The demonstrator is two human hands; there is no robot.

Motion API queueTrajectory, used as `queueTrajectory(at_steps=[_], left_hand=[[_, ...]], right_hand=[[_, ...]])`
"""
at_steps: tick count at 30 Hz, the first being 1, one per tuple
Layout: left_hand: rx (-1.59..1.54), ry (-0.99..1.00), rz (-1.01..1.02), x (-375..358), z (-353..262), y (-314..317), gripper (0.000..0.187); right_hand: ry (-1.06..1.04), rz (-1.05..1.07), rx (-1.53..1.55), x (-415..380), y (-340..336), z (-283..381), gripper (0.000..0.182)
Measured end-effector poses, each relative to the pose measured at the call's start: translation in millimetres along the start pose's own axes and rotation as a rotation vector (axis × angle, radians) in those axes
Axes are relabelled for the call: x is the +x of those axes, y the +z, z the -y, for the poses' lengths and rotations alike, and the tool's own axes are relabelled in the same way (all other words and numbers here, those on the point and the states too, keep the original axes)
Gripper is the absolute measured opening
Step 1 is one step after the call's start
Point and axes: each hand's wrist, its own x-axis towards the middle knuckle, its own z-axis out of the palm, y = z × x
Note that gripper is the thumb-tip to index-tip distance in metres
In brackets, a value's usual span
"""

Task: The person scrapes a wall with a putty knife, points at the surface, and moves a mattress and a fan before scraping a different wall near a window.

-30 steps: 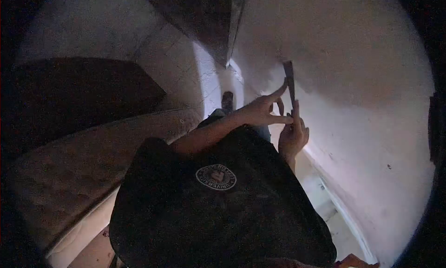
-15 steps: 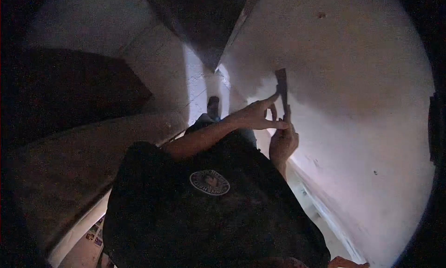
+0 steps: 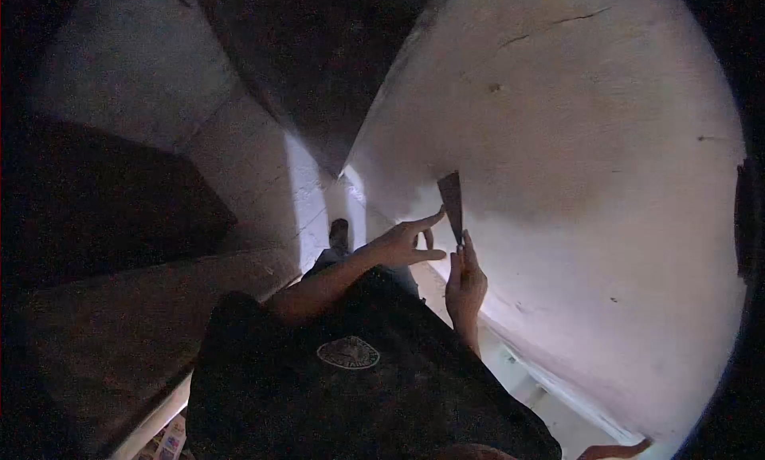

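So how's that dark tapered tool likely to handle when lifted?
The dark tapered tool looks fairly stiff, extending straight beyond the right hand. It's probably light, being slim, though its wider far end may make it tip.

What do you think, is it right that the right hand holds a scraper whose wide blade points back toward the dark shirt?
Only the direction is wrong: the head view shows the right hand holding a scraper whose wide blade points away from the dark shirt.

Tool (image 3: pixel 452 202) partly hidden by right hand (image 3: pixel 466 291)
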Motion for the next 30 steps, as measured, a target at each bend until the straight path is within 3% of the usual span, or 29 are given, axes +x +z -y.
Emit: queueTrajectory(at_steps=[1, 4, 6, 8, 9, 10, 11, 13, 15, 16, 20, 23, 25, 26, 29, 30], left_hand=[[0.011, -0.009, -0.033, 1, -2, -5, 0.085], [-0.116, 0.022, -0.146, -3, 19, -9, 0.06], [-0.188, 0.066, -0.224, 5, 37, -15, 0.048], [-0.404, 0.102, -0.428, 4, 44, -19, 0.025], [-0.399, 0.116, -0.412, 0, 44, -22, 0.025], [-0.331, -0.007, -0.444, -3, 40, -25, 0.021], [-0.258, -0.129, -0.48, -4, 34, -28, 0.022], [-0.269, -0.16, -0.479, -6, 11, -21, 0.028], [-0.48, -0.126, -0.527, -8, 18, -6, 0.026], [-0.581, -0.204, -0.562, -9, 17, 3, 0.024], [-0.584, -0.037, -0.559, -16, 31, 21, 0.027], [-0.691, -0.139, -0.457, -33, -7, 21, 0.022], [-0.441, 0.047, -0.518, -42, -42, 28, 0.03], [-0.862, 0.091, -0.477, -38, -38, 32, 0.04], [-1.091, -0.015, -0.577, -36, -43, 42, 0.054], [-0.512, 0.057, -0.524, -47, -42, 45, 0.065]], right_hand=[[-0.101, -0.082, 0.076, 0, 4, -5, 0.04], [-0.047, -0.097, 0.371, -3, 11, -7, 0.033], [0.035, -0.033, 0.436, -6, 7, -2, 0.028], [0.019, 0.007, 0.551, -10, 10, -2, 0.021], [-0.006, 0.027, 0.588, -13, 11, -6, 0.02], [0.059, 0.051, 0.574, -15, 10, -1, 0.019], [0.058, 0.084, 0.523, -18, 5, 5, 0.021], [0.011, 0.134, 0.516, -22, 2, 11, 0.022], [0.017, 0.138, 0.601, -22, 11, 9, 0.024], [0.032, 0.164, 0.675, -25, 15, 7, 0.027], [0.017, 0.156, 0.661, -32, 17, 4, 0.026], [0.088, 0.216, 0.65, -40, -11, 24, 0.029], [-0.001, 0.179, 0.717, -43, -15, 24, 0.03], [-0.081, 0.14, 0.769, -46, -19, 24, 0.031], [-0.159, 0.101, 0.647, -54, -16, 7, 0.031], [-0.195, 0.139, 0.63, -58, -19, 3, 0.031]])
